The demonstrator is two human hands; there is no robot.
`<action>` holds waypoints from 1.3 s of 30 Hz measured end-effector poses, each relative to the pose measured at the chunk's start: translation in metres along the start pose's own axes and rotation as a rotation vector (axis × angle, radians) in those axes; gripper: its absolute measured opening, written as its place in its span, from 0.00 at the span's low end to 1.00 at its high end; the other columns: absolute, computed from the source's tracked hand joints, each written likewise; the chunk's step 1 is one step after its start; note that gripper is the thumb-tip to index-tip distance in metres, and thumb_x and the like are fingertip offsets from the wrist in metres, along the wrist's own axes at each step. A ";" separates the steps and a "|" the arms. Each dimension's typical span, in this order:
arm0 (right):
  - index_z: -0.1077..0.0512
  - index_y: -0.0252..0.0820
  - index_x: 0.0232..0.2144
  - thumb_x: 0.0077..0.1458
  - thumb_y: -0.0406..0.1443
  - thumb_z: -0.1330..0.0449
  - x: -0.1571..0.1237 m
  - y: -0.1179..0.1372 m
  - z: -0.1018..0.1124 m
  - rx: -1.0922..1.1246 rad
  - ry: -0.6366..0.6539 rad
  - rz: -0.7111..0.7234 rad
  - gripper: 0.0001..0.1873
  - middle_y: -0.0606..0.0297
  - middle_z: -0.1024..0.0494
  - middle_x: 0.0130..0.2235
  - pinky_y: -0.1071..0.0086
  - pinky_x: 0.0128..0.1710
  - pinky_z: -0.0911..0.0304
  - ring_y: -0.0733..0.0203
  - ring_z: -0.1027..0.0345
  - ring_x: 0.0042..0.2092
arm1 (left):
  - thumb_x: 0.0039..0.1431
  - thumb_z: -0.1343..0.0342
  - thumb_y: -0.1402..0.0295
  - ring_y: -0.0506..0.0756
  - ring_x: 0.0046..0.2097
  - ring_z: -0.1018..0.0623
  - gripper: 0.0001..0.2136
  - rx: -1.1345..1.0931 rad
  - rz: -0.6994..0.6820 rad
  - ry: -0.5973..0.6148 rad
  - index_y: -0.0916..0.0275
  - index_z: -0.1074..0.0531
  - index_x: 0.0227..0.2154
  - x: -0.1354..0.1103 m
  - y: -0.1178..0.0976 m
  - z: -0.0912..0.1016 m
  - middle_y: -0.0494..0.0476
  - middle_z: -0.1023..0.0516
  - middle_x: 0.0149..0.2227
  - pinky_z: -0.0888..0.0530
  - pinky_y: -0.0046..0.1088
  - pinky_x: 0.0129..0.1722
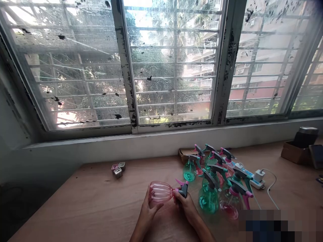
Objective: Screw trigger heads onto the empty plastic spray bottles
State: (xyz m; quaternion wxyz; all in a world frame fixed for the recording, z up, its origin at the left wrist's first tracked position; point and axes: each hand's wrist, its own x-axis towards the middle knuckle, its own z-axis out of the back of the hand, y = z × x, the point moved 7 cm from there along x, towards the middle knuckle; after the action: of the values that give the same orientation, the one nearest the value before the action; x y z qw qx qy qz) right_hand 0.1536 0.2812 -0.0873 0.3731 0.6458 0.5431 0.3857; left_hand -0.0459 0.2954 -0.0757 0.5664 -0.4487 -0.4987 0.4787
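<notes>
A pink see-through spray bottle lies on its side in the air above the table, its base toward the left. My left hand is wrapped round the base end of its body. At the neck, my right hand grips near the grey and pink spray head; the fingers' exact hold there is partly hidden. Just right of my hands stand several green and pink spray bottles, among them a green bottle and a pink bottle, all with grey-topped spray heads.
Three small blocks sit on the wooden table to the left. Behind the bottles are a cardboard box and a power strip with a white cable. A brown box with dark items stands far right. Windows line the back.
</notes>
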 end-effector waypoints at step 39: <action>0.33 0.40 0.31 0.52 0.50 0.33 -0.002 0.000 -0.003 0.046 0.046 0.005 0.21 0.70 0.29 0.21 0.78 0.14 0.47 0.70 0.43 0.17 | 0.43 0.32 0.58 0.67 0.65 0.38 0.43 0.071 -0.054 -0.022 0.63 0.43 0.62 -0.006 -0.005 0.002 0.68 0.38 0.65 0.42 0.42 0.65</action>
State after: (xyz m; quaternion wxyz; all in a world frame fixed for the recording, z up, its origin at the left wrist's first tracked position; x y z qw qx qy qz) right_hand 0.1505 0.2795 -0.0858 0.3445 0.6463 0.5590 0.3888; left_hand -0.0478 0.2888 -0.0710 0.5891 -0.4096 -0.4995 0.4855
